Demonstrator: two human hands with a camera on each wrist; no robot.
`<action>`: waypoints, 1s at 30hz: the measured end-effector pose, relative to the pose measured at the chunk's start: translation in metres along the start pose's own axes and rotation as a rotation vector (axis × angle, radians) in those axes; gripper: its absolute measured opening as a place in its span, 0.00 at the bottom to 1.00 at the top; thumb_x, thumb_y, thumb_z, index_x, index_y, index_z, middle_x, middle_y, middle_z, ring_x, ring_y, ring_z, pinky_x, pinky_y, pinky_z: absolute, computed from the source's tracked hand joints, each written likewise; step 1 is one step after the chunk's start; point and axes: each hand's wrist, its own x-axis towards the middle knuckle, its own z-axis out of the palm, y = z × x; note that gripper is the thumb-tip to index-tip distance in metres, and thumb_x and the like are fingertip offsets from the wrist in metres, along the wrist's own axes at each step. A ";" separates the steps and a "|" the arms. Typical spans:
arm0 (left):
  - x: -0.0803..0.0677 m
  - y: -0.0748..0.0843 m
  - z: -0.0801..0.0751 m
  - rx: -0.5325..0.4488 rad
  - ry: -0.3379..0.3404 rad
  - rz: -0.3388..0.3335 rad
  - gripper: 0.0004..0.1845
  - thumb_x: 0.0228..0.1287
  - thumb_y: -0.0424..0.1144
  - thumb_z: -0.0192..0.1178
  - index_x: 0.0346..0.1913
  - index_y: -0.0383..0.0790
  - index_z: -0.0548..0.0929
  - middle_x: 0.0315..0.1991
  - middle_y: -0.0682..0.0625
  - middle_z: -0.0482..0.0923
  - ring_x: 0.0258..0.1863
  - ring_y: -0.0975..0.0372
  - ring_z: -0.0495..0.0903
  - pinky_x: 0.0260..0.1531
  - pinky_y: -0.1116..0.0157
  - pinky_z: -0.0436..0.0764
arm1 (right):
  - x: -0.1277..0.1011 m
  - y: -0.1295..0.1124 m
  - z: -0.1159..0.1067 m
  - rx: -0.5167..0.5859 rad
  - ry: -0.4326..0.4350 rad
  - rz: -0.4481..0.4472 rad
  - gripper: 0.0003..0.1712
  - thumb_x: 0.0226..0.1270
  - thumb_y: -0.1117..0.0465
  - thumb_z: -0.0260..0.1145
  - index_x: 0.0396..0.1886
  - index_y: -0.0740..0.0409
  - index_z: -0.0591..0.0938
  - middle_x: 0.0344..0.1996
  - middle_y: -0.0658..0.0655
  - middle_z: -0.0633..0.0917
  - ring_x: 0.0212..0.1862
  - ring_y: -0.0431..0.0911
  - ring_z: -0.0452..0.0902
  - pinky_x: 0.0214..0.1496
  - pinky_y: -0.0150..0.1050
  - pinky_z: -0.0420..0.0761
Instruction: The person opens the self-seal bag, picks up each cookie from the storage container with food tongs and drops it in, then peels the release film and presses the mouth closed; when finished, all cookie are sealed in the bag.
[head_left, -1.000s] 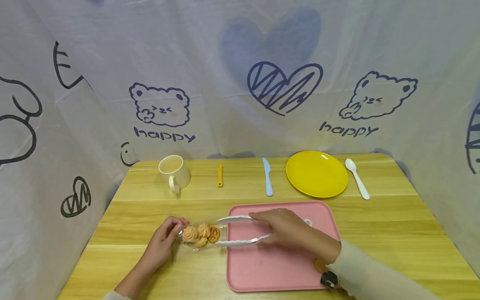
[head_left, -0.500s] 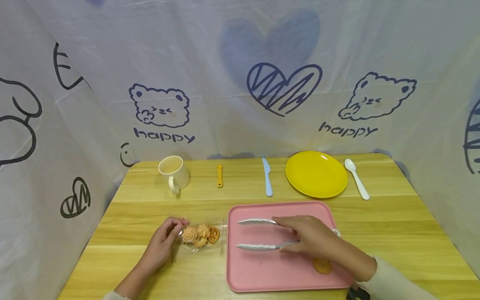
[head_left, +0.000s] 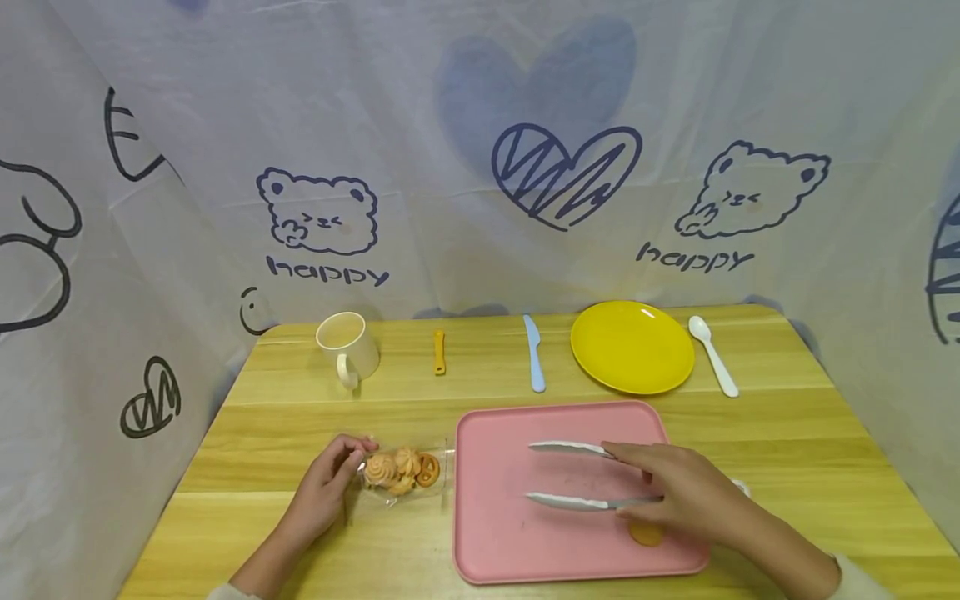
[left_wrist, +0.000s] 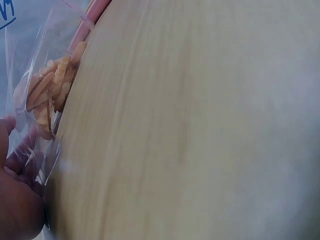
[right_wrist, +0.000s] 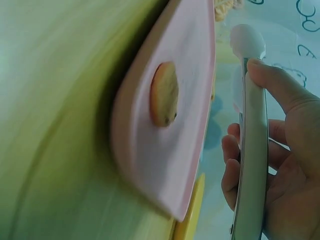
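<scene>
My left hand (head_left: pixel 322 483) pinches the left end of a clear plastic bag (head_left: pixel 442 483) that lies on the table. Inside the bag are several cookies (head_left: pixel 380 468), some swirled and one pretzel-shaped; the left wrist view shows the cookies (left_wrist: pixel 52 85) beyond my fingers. Over the pink tray (head_left: pixel 517 550), my right hand (head_left: pixel 690 492) holds a pair of tongs (head_left: pixel 573 503) with white tips, their arms spread and nothing between them. A single round cookie (right_wrist: pixel 165 95) lies on the tray, partly covered by my right hand in the head view.
Along the table's far side stand a cream mug (head_left: pixel 348 343), a small yellow-orange handle-like piece (head_left: pixel 439 352), a light blue knife (head_left: pixel 535 354), a yellow plate (head_left: pixel 632 347) and a white spoon (head_left: pixel 714 357). A printed cloth (head_left: pixel 450 275) hangs behind the table.
My right hand has drawn the tongs to the right, away from the bag and across the tray. The left hand and the bag have stayed in place.
</scene>
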 end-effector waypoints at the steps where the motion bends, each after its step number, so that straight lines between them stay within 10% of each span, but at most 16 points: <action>1: 0.000 0.000 0.000 -0.001 -0.001 -0.001 0.11 0.83 0.36 0.48 0.44 0.31 0.76 0.53 0.36 0.82 0.61 0.73 0.74 0.60 0.82 0.72 | -0.004 0.002 -0.002 -0.005 0.002 0.008 0.41 0.57 0.42 0.80 0.70 0.47 0.79 0.35 0.38 0.81 0.33 0.34 0.71 0.32 0.29 0.73; 14: 0.000 0.001 0.000 -0.021 -0.011 -0.004 0.11 0.83 0.36 0.48 0.45 0.30 0.76 0.54 0.35 0.81 0.61 0.72 0.74 0.60 0.81 0.73 | -0.055 0.025 -0.018 0.011 -0.046 0.125 0.43 0.59 0.36 0.76 0.72 0.47 0.77 0.31 0.38 0.75 0.30 0.29 0.67 0.31 0.28 0.70; 30: 0.000 0.002 -0.001 -0.012 -0.009 -0.025 0.12 0.84 0.37 0.48 0.45 0.31 0.76 0.54 0.36 0.81 0.63 0.71 0.73 0.61 0.82 0.71 | -0.086 0.049 -0.025 0.092 -0.343 0.490 0.51 0.57 0.32 0.74 0.75 0.50 0.73 0.29 0.46 0.74 0.30 0.36 0.67 0.31 0.34 0.67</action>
